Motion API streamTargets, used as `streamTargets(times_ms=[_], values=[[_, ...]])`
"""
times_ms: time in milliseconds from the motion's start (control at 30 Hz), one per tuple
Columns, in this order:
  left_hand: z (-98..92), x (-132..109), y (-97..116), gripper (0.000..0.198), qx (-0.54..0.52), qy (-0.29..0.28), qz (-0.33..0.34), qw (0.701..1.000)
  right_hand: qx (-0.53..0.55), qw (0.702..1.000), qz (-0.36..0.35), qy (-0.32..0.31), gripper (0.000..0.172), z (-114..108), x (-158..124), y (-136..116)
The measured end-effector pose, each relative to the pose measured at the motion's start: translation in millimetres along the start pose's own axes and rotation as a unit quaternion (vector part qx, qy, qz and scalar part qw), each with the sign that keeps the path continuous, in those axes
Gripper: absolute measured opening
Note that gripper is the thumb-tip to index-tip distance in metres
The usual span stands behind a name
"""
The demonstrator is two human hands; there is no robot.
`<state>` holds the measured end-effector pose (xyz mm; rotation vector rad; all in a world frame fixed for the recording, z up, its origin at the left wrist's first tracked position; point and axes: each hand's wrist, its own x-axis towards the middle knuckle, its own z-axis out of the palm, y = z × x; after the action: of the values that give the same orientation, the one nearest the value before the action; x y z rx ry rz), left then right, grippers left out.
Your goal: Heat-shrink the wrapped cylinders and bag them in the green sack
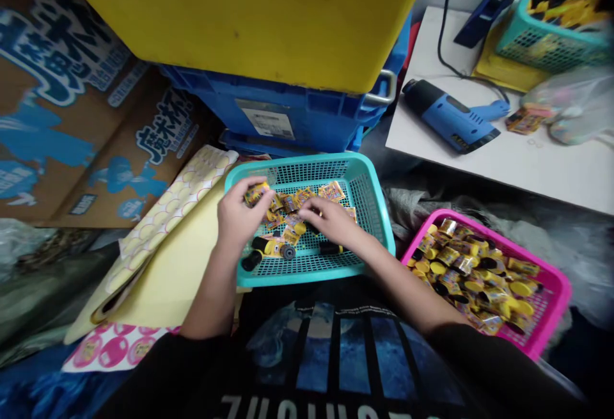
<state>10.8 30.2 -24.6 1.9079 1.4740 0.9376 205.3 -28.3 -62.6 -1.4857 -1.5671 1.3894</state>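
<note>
A turquoise plastic basket [314, 274] rests in front of my body, with printed yellow wrappers [332, 191] and small black-and-yellow containers [263, 246] scattered inside. My left hand [241, 210] is over the basket's left side, its thumb and fingers curled round a small yellow printed container [258, 192]. My right hand [330, 219] reaches in from the right, fingertips drawn together at the middle of the pile; whatever they pinch is hidden. Below that hand lies a black container [330, 248].
To my right is a pink basket [556, 300] heaped with yellow-capped containers. A blue heat gun [453, 115] lies on a white table [537, 169]. Blue crate [307, 121] and yellow box [259, 16] stand ahead; printed cartons [110, 144] and a sticker sheet [165, 259] are at left.
</note>
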Motion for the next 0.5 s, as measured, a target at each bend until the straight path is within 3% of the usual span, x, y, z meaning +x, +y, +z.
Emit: streamTargets(times_ms=[100, 167, 233, 367, 500], values=[[-12.2, 17.9, -19.2, 0.047, 0.093, -0.001, 0.035, 0.995, -0.137, 0.983, -0.022, -0.120, 0.017, 17.0, 4.6, -6.3], [-12.4, 19.4, -23.8, 0.046, 0.079, 0.000, 0.039, 0.996, -0.191, 0.960, -0.040, -0.201, 0.026, 34.9, 5.3, -9.9], [-8.6, 15.3, -22.5, 0.038, 0.050, -0.021, 0.026, 0.998, -0.230, 0.942, -0.027, -0.244, 0.036, 52.2, 5.5, -11.6], [1.5, 10.5, -9.5, 0.028, 0.038, -0.118, 0.018, 0.992, -0.258, 0.937, 0.036, -0.234, 0.041, 63.2, 2.2, -8.0], [22.8, 25.7, 8.0, 0.017, 0.079, -0.237, 0.044, 0.967, -0.159, 0.967, 0.024, -0.197, 0.042, 35.0, -16.9, 0.5]])
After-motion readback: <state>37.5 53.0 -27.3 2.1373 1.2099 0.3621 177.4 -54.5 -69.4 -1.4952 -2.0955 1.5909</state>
